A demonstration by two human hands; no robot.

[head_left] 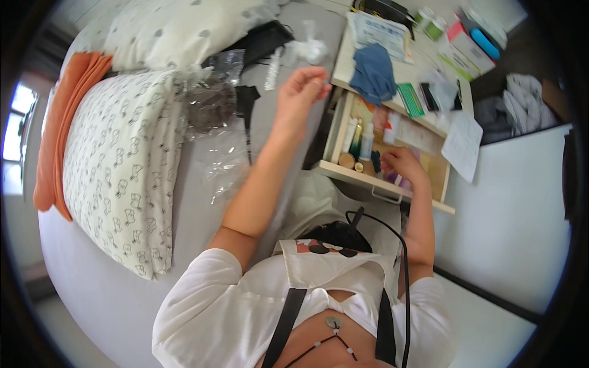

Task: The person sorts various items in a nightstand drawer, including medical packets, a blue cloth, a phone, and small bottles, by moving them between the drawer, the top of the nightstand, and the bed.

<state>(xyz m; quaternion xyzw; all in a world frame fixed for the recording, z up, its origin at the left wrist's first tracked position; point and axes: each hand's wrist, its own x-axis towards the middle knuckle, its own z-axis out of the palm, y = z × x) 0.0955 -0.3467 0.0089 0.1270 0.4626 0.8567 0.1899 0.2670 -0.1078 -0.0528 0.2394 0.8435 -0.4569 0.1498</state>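
Observation:
My left hand (304, 92) is raised between the bed and the bedside cabinet, its fingers curled inward and pressed together. Whatever it may hold is hidden. My right hand (402, 165) reaches into the pulled-out drawer (343, 172), fingers bent down over its contents; what lies under the fingertips I cannot make out. Beside that hand stand several bottles, among them a pale blue-white one (367, 142) and a dark green one with a gold top (356, 138). Two round-lidded jars (347, 161) sit in the drawer's near left corner. A purple item (397, 179) lies below the right hand.
On the cabinet top lie a blue cloth (373, 72), a white-blue packet (380, 35) and a green box (410, 100). A white sheet (462, 145) overhangs its right edge. Clear plastic bags (211, 107) and a patterned quilt (116, 172) cover the bed. A black cable (402, 257) hangs before me.

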